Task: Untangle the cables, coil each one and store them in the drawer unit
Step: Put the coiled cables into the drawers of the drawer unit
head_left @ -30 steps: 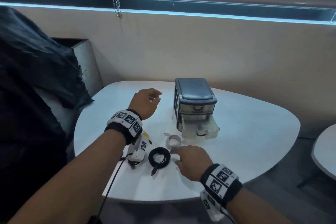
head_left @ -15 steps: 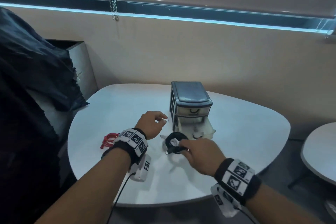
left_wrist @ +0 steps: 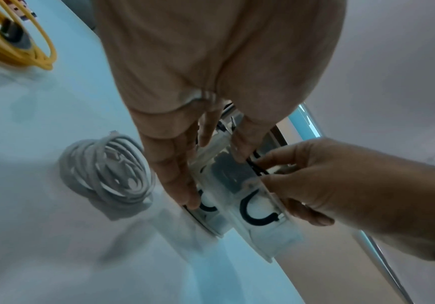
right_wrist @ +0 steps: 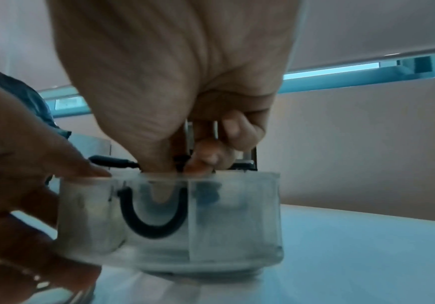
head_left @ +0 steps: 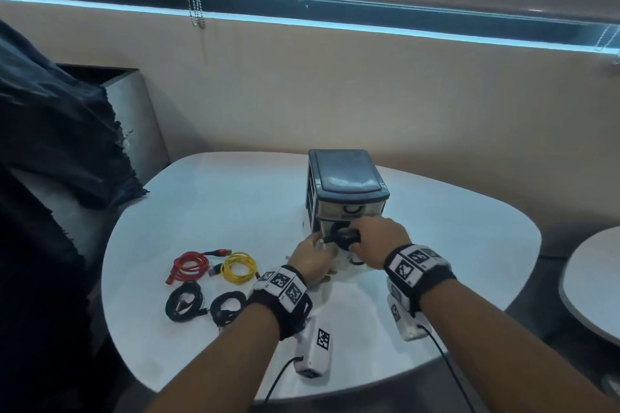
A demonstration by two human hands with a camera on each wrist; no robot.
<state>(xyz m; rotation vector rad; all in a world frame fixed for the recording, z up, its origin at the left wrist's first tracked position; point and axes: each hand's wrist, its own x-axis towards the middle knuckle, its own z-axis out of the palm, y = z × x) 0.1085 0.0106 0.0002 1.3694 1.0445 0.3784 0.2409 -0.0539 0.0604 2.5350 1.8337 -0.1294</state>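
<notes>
The grey drawer unit stands on the white table with its clear bottom drawer pulled out. My right hand pinches a coiled black cable and holds it down in the drawer; its plug sticks out leftward over the rim. My left hand lies with straight fingers against the drawer's left side, its thumb at the rim. A coiled white cable lies beside that hand.
Left of my arms lie coiled cables: one red, one yellow and two black. Dark cloth hangs over a chair at the left. A second table stands to the right.
My right hand picked the black coil off the table and carried it to the open drawer. My left hand moved from mid-table to the drawer's left side.
</notes>
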